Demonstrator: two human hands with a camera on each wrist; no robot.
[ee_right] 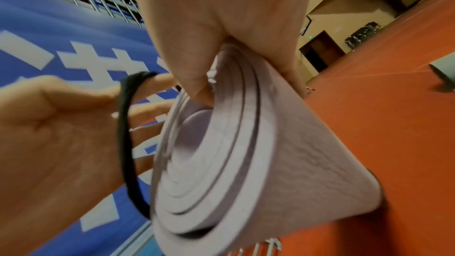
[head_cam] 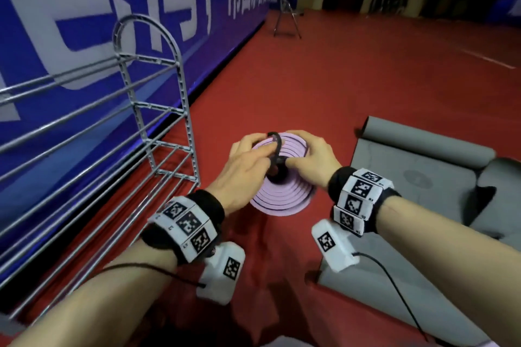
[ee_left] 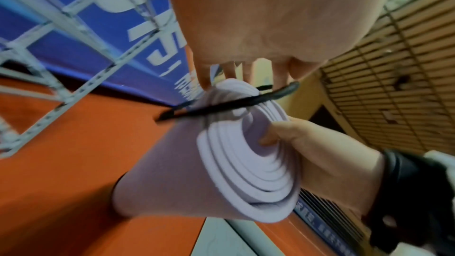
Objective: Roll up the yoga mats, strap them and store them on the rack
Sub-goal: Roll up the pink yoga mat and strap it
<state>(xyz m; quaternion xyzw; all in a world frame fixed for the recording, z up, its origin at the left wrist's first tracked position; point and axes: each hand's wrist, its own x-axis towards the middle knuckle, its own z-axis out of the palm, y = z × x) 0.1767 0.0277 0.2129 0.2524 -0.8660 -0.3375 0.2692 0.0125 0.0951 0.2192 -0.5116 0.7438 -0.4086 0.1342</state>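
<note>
Lilac yoga mat [head_cam: 282, 194], rolled, stands on end on the red floor [head_cam: 366, 79], spiral end up between both hands: right hand [head_cam: 307, 160] pinches its rim, left hand [head_cam: 248, 166] hooks the black strap loop [head_cam: 277, 146] on spread fingers [ee_right: 147, 82] just beside that end.

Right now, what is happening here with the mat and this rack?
A person stands a rolled purple mat on end on the red floor. The right hand grips its top edge; the left hand holds a black strap loop over that end, not yet around it. The metal rack stands beside; a grey mat lies partly unrolled.
</note>
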